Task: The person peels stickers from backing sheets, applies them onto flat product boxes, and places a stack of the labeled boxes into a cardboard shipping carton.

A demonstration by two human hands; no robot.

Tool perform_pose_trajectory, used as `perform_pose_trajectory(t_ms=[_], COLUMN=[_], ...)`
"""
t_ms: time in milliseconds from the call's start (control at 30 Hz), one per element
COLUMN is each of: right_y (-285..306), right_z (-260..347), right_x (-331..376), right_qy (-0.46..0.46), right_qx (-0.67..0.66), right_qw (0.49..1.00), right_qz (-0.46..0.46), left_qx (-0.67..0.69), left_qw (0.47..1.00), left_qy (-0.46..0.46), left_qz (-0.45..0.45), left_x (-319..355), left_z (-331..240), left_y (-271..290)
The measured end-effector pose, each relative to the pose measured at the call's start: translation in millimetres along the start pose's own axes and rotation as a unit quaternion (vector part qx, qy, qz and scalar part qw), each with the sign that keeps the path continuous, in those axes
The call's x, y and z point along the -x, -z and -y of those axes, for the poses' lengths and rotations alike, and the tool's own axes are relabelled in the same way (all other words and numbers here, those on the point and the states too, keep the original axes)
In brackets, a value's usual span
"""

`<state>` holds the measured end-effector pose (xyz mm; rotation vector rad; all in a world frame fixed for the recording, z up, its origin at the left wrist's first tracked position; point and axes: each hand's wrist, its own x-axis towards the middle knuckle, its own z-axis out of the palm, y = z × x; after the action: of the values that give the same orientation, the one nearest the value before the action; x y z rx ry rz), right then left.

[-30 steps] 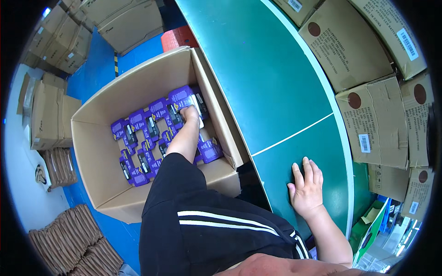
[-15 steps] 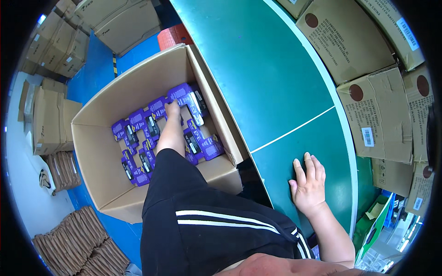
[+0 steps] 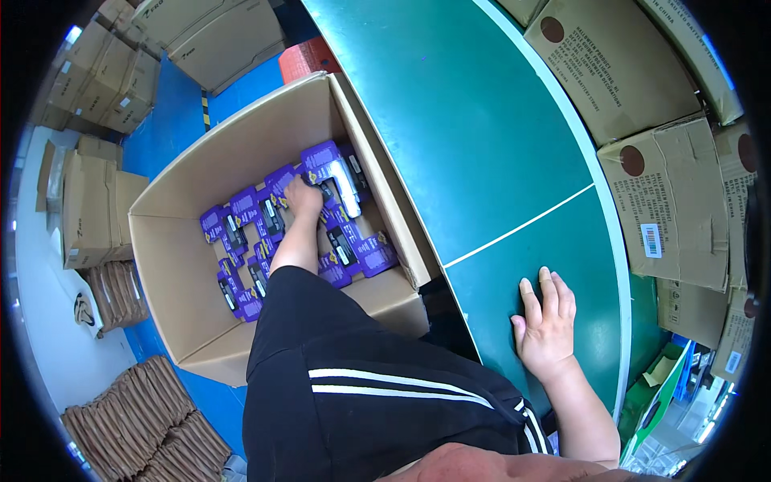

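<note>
My left hand (image 3: 303,198) reaches down into a large open cardboard box (image 3: 233,149) on the blue floor. Its fingers are closed on one of several purple blister packs (image 3: 345,249) that lie across the box bottom. Another purple pack (image 3: 329,167) lies just right of the hand. My right hand (image 3: 546,321) rests flat, palm down and fingers spread, on the green table (image 3: 458,120), holding nothing. My black shorts with white stripes (image 3: 361,386) fill the lower middle of the view.
Closed brown cartons (image 3: 642,104) line the far right side of the table. More cartons (image 3: 201,40) and flattened cardboard stacks (image 3: 128,418) stand on the floor to the left. A red object (image 3: 309,58) sits behind the open box.
My left hand has shifted left inside the box, from the packs by the right wall toward the middle ones. My right hand has stayed flat on the table.
</note>
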<state>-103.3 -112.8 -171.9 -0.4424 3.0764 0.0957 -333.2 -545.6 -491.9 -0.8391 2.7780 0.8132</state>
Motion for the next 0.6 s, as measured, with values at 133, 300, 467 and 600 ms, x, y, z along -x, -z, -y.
perform_pose_trajectory(t_ms=[133,300,467,600], right_y=[-1,0,1,-1], right_z=[-1,-2,-1,-2], right_x=[2,3,2,2], right_qy=[-0.004,-0.003,0.001,-0.003], right_qx=[-0.001,-0.002,-0.007,-0.003], right_qw=[1.000,1.000,1.000,1.000], right_qz=[-0.001,0.001,0.001,0.002], left_qx=[-0.169,-0.235,-0.334,-0.171], left_qw=[0.984,0.966,0.933,0.980], left_qy=[0.004,0.036,-0.067,0.035], left_qz=[0.055,0.102,0.118,0.095], left_x=[36,22,-5,-3], left_z=[-24,-16,31,-9], left_y=[1,-10,-13,-18])
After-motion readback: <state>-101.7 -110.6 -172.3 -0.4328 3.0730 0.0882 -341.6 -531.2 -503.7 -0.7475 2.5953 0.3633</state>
